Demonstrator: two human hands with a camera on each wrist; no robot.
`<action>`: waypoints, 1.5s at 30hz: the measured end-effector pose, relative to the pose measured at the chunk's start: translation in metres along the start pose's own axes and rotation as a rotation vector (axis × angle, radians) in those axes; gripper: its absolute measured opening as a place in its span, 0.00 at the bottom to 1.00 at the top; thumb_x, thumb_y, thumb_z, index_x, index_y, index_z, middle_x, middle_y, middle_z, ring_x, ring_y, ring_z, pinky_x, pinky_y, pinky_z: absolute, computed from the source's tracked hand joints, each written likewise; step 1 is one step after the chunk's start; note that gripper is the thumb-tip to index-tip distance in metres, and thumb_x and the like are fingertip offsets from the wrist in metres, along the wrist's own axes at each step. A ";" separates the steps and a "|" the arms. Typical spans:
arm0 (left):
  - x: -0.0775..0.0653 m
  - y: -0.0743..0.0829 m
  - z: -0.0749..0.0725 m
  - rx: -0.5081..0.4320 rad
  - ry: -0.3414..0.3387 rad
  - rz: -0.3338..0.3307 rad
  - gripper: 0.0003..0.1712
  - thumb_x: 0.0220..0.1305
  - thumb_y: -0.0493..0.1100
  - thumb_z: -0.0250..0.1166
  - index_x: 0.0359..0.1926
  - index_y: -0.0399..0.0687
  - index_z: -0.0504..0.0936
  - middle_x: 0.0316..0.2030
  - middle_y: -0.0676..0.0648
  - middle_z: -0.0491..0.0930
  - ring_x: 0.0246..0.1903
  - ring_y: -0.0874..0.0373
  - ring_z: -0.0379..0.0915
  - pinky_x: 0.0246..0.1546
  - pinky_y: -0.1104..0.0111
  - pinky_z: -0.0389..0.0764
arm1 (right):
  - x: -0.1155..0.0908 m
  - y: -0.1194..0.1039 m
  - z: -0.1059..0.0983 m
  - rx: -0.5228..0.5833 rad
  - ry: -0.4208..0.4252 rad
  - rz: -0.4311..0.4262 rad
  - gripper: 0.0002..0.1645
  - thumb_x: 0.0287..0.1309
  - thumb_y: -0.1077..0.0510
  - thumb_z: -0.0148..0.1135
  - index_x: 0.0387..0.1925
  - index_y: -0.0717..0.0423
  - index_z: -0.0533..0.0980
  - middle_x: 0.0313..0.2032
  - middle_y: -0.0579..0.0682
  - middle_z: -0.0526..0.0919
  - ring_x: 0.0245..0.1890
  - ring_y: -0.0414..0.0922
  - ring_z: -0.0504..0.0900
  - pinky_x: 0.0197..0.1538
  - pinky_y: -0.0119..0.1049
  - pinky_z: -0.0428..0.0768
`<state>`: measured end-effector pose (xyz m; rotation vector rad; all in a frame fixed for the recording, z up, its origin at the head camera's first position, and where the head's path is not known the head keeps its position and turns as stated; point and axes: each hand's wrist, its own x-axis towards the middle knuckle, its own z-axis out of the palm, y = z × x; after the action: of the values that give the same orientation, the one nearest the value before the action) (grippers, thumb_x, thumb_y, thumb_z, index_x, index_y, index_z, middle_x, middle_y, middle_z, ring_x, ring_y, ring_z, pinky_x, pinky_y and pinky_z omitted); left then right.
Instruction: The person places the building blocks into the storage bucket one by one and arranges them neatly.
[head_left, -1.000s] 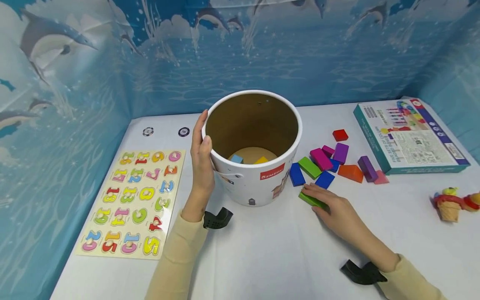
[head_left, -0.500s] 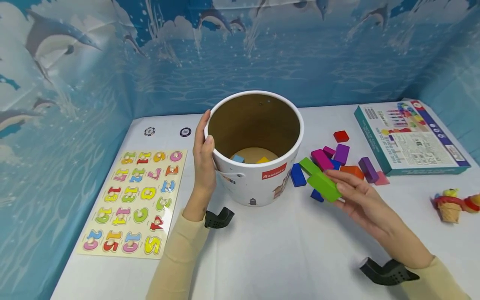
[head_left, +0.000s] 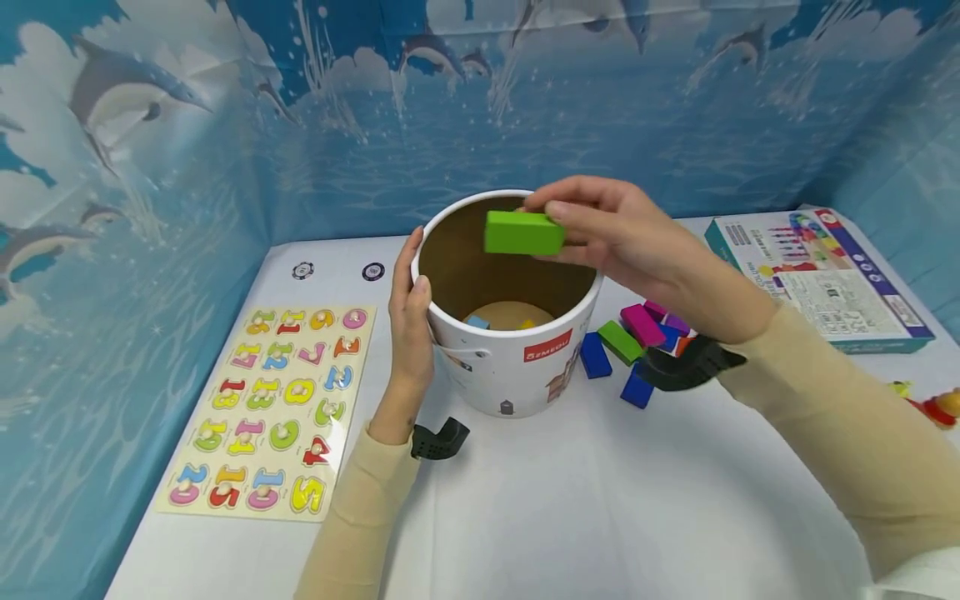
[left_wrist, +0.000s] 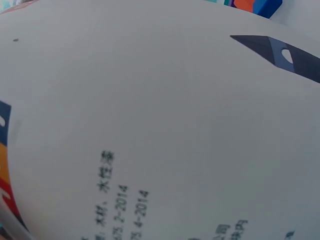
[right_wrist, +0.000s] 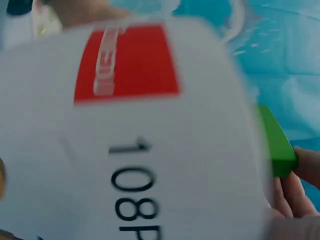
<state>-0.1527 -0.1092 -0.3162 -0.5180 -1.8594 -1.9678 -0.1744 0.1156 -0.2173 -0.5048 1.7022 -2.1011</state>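
Note:
Over the mouth of a white bucket (head_left: 495,375), my right hand (head_left: 633,237) pinches a green block (head_left: 523,233) between thumb and fingers. In the right wrist view the same block (right_wrist: 280,145) shows beyond the blurred bucket wall (right_wrist: 210,125). My left hand (head_left: 410,333) lies against the bucket's left side, its fingers extended along the outer wall with the tips near the rim. That wall (left_wrist: 150,100) fills the left wrist view, where the hand itself is hidden. Down inside the bucket are a light blue block (head_left: 477,321) and a yellow block (head_left: 528,324).
Right of the bucket lie a green block (head_left: 620,342), a magenta block (head_left: 642,325), blue blocks (head_left: 595,356) and several others, partly hidden by my right arm. A number puzzle board (head_left: 306,417) is at left, a flat box (head_left: 832,283) at back right, small toys (head_left: 943,408) at far right.
My right hand took a green block from the pile, lifted it, and carried it left and up over the bucket. The left hand has stayed on the bucket's side.

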 end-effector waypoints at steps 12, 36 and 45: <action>-0.003 0.021 0.005 0.052 0.004 -0.045 0.33 0.59 0.46 0.37 0.66 0.43 0.51 0.65 0.48 0.53 0.60 0.49 0.52 0.57 0.51 0.59 | 0.074 0.016 0.009 -0.738 -0.460 0.327 0.18 0.57 0.61 0.53 0.50 0.60 0.72 0.47 0.54 0.77 0.46 0.45 0.76 0.48 0.41 0.74; 0.002 -0.010 -0.002 -0.019 -0.002 0.037 0.31 0.60 0.50 0.40 0.66 0.58 0.55 0.64 0.55 0.56 0.60 0.46 0.54 0.54 0.45 0.59 | -0.093 0.096 -0.091 -0.380 0.444 0.033 0.23 0.58 0.52 0.52 0.54 0.56 0.69 0.47 0.47 0.76 0.45 0.36 0.76 0.42 0.22 0.74; 0.002 -0.010 -0.002 -0.026 0.002 0.016 0.31 0.59 0.50 0.39 0.66 0.57 0.54 0.63 0.56 0.55 0.60 0.49 0.54 0.54 0.45 0.59 | -0.124 0.166 -0.100 -0.800 0.373 0.259 0.35 0.56 0.46 0.54 0.60 0.61 0.63 0.51 0.57 0.70 0.47 0.41 0.71 0.44 0.34 0.75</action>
<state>-0.1594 -0.1106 -0.3236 -0.5369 -1.8249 -1.9843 -0.1062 0.2318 -0.4040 -0.0768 2.6502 -1.3243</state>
